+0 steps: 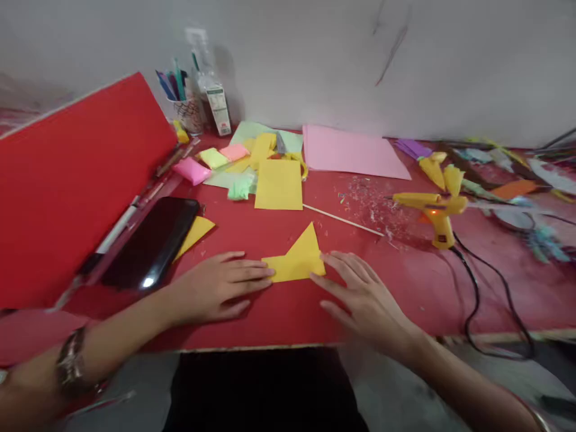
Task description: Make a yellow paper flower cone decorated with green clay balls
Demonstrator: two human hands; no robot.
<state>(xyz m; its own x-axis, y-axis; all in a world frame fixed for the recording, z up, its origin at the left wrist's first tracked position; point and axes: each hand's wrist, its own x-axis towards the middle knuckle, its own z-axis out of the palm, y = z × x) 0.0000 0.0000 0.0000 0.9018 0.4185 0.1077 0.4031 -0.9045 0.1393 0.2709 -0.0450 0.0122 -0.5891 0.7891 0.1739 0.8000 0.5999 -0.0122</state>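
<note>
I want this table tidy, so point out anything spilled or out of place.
Small scraps lie scattered on the red table, left of the yellow glue gun, which looks messy. The gun's black cord also loops past the table's front edge, where it might snag.

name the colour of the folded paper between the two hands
The folded paper is yellow, best seen in the head view.

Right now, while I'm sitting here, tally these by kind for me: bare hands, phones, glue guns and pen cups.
Bare hands: 2, the left hand and right hand, both touching the yellow paper
Phones: 1, the black phone
Glue guns: 1, the yellow glue gun
Pen cups: 1, the patterned cup
Total: 5
</note>
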